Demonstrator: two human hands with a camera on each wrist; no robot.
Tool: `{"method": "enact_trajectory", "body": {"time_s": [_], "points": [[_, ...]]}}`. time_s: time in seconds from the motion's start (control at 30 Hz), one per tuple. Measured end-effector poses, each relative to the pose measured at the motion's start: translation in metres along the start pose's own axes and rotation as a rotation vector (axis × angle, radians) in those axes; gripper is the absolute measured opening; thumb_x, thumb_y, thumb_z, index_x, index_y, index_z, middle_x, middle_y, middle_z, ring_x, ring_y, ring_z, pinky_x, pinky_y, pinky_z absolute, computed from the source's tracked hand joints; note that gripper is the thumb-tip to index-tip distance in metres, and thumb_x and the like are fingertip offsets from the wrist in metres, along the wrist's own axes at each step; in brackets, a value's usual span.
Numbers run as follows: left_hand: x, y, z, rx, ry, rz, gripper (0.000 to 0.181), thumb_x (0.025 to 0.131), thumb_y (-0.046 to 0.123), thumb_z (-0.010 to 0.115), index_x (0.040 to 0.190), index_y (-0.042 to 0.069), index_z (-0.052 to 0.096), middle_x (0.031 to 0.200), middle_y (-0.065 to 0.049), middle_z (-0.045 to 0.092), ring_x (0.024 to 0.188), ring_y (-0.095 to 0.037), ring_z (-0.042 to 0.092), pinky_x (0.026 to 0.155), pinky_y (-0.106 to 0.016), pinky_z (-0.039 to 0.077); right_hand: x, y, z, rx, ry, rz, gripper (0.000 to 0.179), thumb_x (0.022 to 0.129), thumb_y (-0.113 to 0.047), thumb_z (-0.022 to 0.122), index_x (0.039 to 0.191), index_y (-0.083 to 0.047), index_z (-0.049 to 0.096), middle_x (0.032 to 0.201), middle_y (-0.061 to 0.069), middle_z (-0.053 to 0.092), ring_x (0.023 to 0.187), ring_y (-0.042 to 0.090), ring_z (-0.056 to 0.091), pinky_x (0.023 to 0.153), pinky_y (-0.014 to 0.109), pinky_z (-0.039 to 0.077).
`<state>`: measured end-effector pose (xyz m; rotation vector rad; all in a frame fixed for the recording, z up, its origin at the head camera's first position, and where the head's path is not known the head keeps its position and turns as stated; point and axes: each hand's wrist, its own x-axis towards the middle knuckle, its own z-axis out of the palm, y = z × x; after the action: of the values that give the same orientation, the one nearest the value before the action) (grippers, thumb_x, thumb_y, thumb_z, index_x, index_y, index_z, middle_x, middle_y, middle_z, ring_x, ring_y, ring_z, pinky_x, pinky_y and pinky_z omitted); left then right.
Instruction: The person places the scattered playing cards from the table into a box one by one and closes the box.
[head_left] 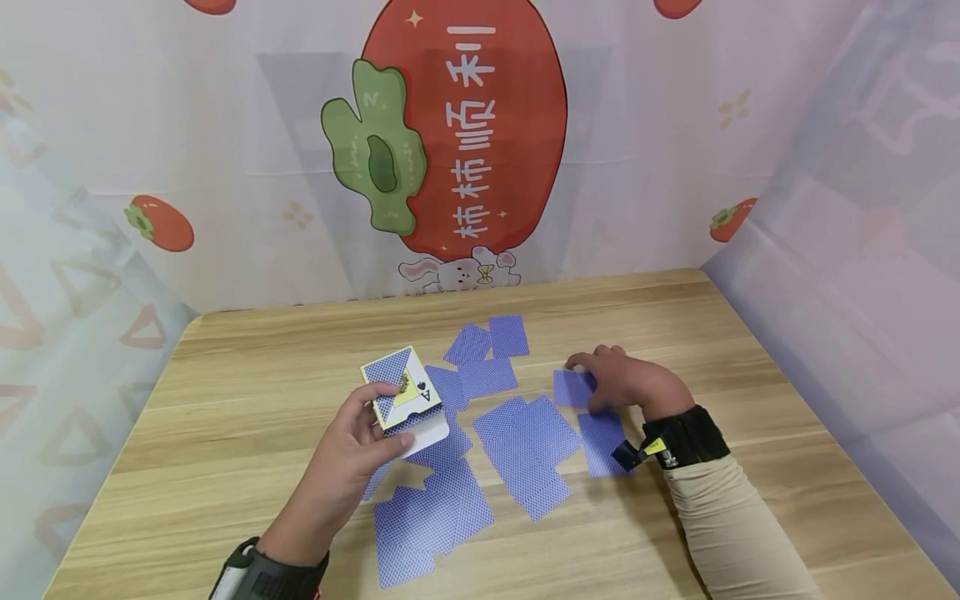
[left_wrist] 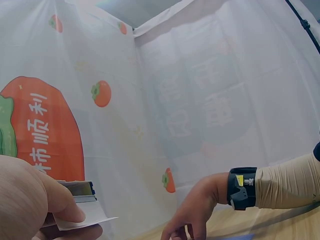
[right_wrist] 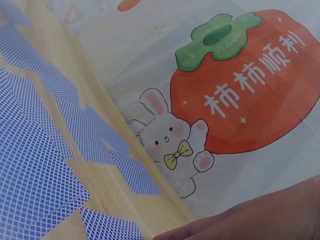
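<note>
Gripping the card box (head_left: pixel 416 390) in the left hand (head_left: pixel 360 442), at 7 o'clock from the middle of the head view, laying one finger across the printed ace face and pressing the thumb near the white flap (head_left: pixel 431 433). Tilting the box above the table (head_left: pixel 750 375), pointing the folded-out flap toward 5 o'clock. Holding the right hand (head_left: pixel 630 379) low at 4 o'clock from the same middle, bending the fingers but keeping them well apart from the thumb, touching a blue-backed card (head_left: pixel 570 389) at its 3 o'clock end and pinching nothing visibly.

Seeing a second card (head_left: pixel 598 442) just beside, at 5 o'clock from the first. Finding more cards lying around the box: a central group (head_left: pixel 528 454) at 4 o'clock, a larger overlapping cluster (head_left: pixel 442 504) between 5 and 6 o'clock, an upper trio (head_left: pixel 487 377) at 2 o'clock. Wearing a black wristband (head_left: pixel 693 437) over a tan sleeve (head_left: pixel 735 517) on the right arm. Facing a pale backdrop (head_left: pixel 630 167) at 12 o'clock, bearing a large red fruit (head_left: pixel 510 125).
</note>
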<state>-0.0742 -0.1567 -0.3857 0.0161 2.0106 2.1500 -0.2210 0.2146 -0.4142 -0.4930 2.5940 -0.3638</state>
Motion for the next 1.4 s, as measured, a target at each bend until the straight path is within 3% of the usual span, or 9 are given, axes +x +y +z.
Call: {"method": "enact_trajectory", "body": {"time_s": [0.27, 0.47, 0.77, 0.93, 1.03, 1.17, 1.4], "points": [[-0.0007, 0.0009, 0.0001, -0.001, 0.002, -0.001, 0.068, 0.089, -0.011, 0.066, 0.146, 0.010, 0.033, 0.153, -0.020, 0.034, 0.133, -0.032, 0.048, 0.095, -0.029, 0.054, 0.0002, -0.0018, 0.0016, 0.012, -0.009, 0.038, 0.073, 0.076, -0.011, 0.077, 0.144, -0.019, 0.051, 0.120, 0.011, 0.053, 0.108, 0.030, 0.044, 0.080, 0.042, 0.047], [-0.0009, 0.0002, -0.0006, 0.002, 0.001, 0.003, 0.068, 0.089, -0.010, 0.066, 0.145, 0.010, 0.033, 0.152, -0.020, 0.034, 0.131, -0.029, 0.050, 0.095, -0.028, 0.054, -0.0022, 0.0013, 0.0017, 0.010, 0.041, -0.002, 0.062, 0.077, -0.013, 0.078, 0.135, -0.013, 0.056, 0.131, 0.014, 0.049, 0.113, 0.031, 0.044, 0.086, 0.045, 0.050], [0.0005, -0.0018, -0.0016, -0.010, -0.008, 0.002, 0.068, 0.089, -0.009, 0.066, 0.145, 0.010, 0.033, 0.152, -0.021, 0.035, 0.125, -0.019, 0.055, 0.094, -0.027, 0.054, -0.0024, 0.0074, 0.0018, 0.015, 0.080, -0.015, 0.054, 0.084, -0.029, 0.081, 0.129, -0.009, 0.058, 0.135, 0.015, 0.048, 0.117, 0.033, 0.043, 0.095, 0.051, 0.048], [0.0002, -0.0011, -0.0007, -0.008, -0.005, -0.005, 0.068, 0.089, -0.010, 0.066, 0.145, 0.010, 0.033, 0.153, -0.020, 0.034, 0.129, -0.026, 0.052, 0.094, -0.028, 0.054, -0.0027, 0.0052, 0.0002, 0.005, 0.056, 0.003, 0.057, 0.080, -0.017, 0.079, 0.132, -0.009, 0.058, 0.136, 0.015, 0.050, 0.117, 0.032, 0.044, 0.092, 0.048, 0.050], [0.0004, -0.0006, -0.0003, -0.006, -0.007, -0.003, 0.068, 0.089, -0.010, 0.065, 0.145, 0.010, 0.034, 0.152, -0.020, 0.034, 0.131, -0.029, 0.051, 0.094, -0.028, 0.054, -0.0037, 0.0036, -0.0011, -0.006, 0.044, 0.010, 0.060, 0.077, -0.012, 0.078, 0.133, -0.011, 0.058, 0.129, 0.013, 0.053, 0.113, 0.031, 0.046, 0.086, 0.045, 0.050], [0.0006, -0.0008, -0.0001, -0.008, -0.012, -0.002, 0.068, 0.089, -0.010, 0.066, 0.145, 0.010, 0.034, 0.152, -0.021, 0.034, 0.131, -0.029, 0.050, 0.095, -0.028, 0.054, -0.0041, 0.0021, -0.0022, 0.005, 0.026, 0.021, 0.063, 0.077, -0.013, 0.080, 0.135, -0.013, 0.057, 0.117, 0.010, 0.055, 0.108, 0.029, 0.045, 0.081, 0.042, 0.049], [0.0007, -0.0025, -0.0007, -0.015, -0.017, -0.003, 0.068, 0.089, -0.009, 0.066, 0.145, 0.010, 0.033, 0.153, -0.021, 0.034, 0.130, -0.026, 0.051, 0.095, -0.028, 0.054, -0.0020, 0.0012, -0.0005, 0.036, -0.009, 0.038, 0.070, 0.077, -0.015, 0.081, 0.140, -0.014, 0.052, 0.116, 0.012, 0.054, 0.106, 0.031, 0.045, 0.078, 0.043, 0.048]]}}
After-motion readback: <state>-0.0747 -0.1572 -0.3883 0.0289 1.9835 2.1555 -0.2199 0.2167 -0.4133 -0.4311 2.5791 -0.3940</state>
